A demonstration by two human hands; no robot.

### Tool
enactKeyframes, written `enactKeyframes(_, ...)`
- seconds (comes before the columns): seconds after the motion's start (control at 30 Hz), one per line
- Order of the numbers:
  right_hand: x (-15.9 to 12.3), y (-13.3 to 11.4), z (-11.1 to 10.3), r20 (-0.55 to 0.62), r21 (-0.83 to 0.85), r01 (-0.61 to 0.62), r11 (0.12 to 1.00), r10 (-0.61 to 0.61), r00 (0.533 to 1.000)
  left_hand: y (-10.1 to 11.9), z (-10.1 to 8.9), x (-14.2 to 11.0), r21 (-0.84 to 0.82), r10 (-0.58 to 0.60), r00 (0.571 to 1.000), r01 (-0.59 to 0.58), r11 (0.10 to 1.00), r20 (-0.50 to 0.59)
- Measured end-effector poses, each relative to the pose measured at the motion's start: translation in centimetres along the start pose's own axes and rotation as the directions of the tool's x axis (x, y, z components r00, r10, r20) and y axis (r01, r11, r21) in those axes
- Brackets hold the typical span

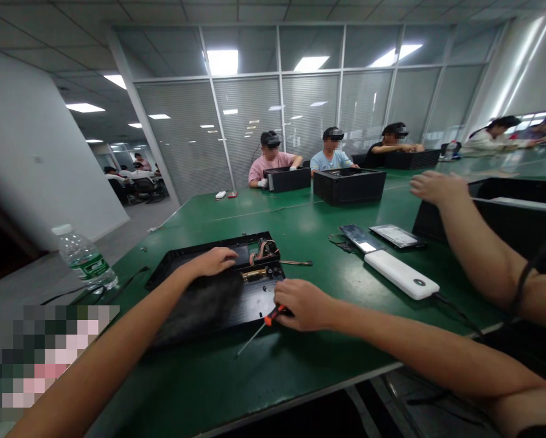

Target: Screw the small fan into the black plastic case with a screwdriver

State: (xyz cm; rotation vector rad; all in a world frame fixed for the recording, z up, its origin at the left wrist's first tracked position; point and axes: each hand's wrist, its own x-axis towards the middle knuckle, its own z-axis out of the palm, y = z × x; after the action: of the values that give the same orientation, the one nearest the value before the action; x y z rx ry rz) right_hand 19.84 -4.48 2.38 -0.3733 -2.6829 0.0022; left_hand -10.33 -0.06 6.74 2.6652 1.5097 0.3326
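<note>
An opened black device case (199,310) lies on the green table in front of me, with coloured wires (267,250) and a brass-coloured part (254,275) inside. My left hand (213,261) reaches over its far half, palm down and fingers stretched out, holding nothing that I can see. At the case's right edge, my right hand (305,304) is closed around the handle of a screwdriver (269,319). That handle is red and black, and the thin shaft points down toward the near left. Some fingertips of the right hand are hidden.
A water bottle (85,258) stands at the left. To the right lie a white power bank (400,275) with a cable, a phone (361,238) and a flat packet (397,236). A co-worker's arm (478,237) reaches in beside a black case (514,216). Several people work across the table (236,213).
</note>
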Motion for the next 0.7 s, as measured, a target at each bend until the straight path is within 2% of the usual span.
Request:
enactKeyframes(0.1, -0.4, -1.3, 1.6, 0.070, -0.261, 0.094, 0.961, -0.079, 0.994, -3.7, 1.2, -0.8, 0.008, -0.121, 0.990, 0.121, 0.993, 0.079)
enactKeyframes(0.2, -1.7, -0.9, 1.9, 0.072, -0.304, 0.206, 0.930, -0.193, 0.978, -5.1, 2.6, -1.4, -0.025, -0.166, 0.980, 0.169, 0.985, 0.109)
enactKeyframes(0.27, -2.7, -0.7, 1.7, 0.042, -0.284, 0.241, 0.928, -0.239, 0.970, -4.9, 3.0, -1.5, 0.026, -0.123, 0.988, 0.122, 0.992, 0.090)
enactKeyframes(0.33, -3.5, -0.7, 1.5, 0.011, -0.261, 0.210, 0.942, -0.214, 0.977, -4.3, 2.9, -1.2, 0.126, -0.031, 0.994, 0.017, 0.992, 0.107)
enactKeyframes(0.4, -3.6, -0.7, 1.5, 0.005, -0.239, 0.141, 0.961, -0.144, 0.990, -3.6, 2.3, -0.6, 0.230, 0.037, 0.987, -0.073, 0.970, 0.157)
enactKeyframes(0.47, -3.1, -0.2, 1.7, 0.020, -0.223, 0.077, 0.972, -0.074, 0.997, -3.1, 1.2, 0.0, 0.311, 0.049, 0.983, -0.104, 0.945, 0.179)
enactKeyframes(0.57, -1.1, 1.7, 2.0, 0.072, -0.222, 0.031, 0.975, -0.015, 0.997, -2.3, -1.2, 0.0, 0.369, 0.061, 0.990, -0.103, 0.923, 0.124)
enactKeyframes(0.7, 2.9, 4.9, 2.2, 0.116, -0.253, -0.024, 0.967, 0.055, 0.992, 0.1, -4.5, -1.9, 0.380, 0.121, 0.991, -0.135, 0.915, 0.061)
